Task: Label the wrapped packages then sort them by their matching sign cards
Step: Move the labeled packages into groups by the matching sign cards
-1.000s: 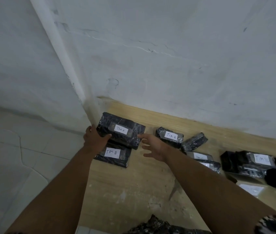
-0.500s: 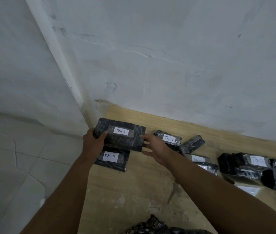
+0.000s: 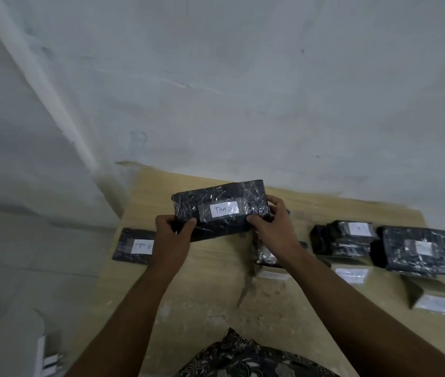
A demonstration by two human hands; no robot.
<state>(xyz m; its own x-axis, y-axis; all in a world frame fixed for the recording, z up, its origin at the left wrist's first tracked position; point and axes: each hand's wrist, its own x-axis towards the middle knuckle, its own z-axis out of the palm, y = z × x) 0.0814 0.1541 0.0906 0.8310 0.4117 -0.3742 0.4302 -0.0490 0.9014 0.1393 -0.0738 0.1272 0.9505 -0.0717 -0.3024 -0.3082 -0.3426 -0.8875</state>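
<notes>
A person's two bare hands hold one wrapped package point(image 3: 220, 210) between them, above the far left part of a pale wooden surface point(image 3: 210, 295) that stands against a grey-white wall point(image 3: 243, 91). The package is a dark block under shiny clear film, lying lengthwise and tilted slightly up to the right. The left hand point(image 3: 172, 235) grips its lower left corner, thumb on the front face and fingers curled behind. The right hand point(image 3: 273, 227) grips the right end, thumb along the lower front edge and fingers wrapped over the top. A white taped label point(image 3: 224, 209) on the front reads "TIM" and then a blurred letter.

On the surface's left edge lies a flat labelled package point(image 3: 134, 246), partly hidden by the left wrist; its writing is too blurred to read. A smaller package point(image 3: 266, 255) shows under the right wrist. Further right sit a stack of dark packages point(image 3: 346, 238) and, just beside it, a large labelled package point(image 3: 417, 251). In front of these stand two folded sign cards point(image 3: 352, 274) point(image 3: 436, 303), their text unreadable. Patterned fabric point(image 3: 243, 357) fills the bottom edge.
</notes>
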